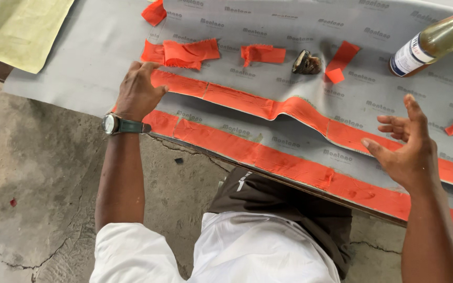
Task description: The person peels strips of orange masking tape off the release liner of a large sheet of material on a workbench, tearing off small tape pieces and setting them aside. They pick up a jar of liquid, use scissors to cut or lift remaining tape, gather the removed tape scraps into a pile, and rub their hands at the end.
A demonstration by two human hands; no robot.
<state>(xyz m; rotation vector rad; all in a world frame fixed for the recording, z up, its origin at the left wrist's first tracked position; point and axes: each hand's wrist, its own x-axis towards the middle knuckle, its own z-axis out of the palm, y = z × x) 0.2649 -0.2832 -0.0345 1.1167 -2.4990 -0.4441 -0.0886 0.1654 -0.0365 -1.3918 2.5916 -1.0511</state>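
Note:
A grey printed sheet point(310, 42) covers the table, with two long orange strips point(247, 102) running along its near part. My left hand point(138, 91), wearing a wristwatch, rests fingers-down on the upper orange strip near its left end. My right hand point(407, 144) hovers open, palm turned up and fingers spread, above the strips at the right. It holds nothing. The upper strip buckles upward near the middle.
Loose orange scraps point(190, 52) lie farther back on the sheet. A small dark lump point(306, 64) sits among them. A glass bottle of yellowish liquid point(431, 42) lies at the far right. A yellow-green sheet point(22, 29) lies far left. Cracked concrete floor is below.

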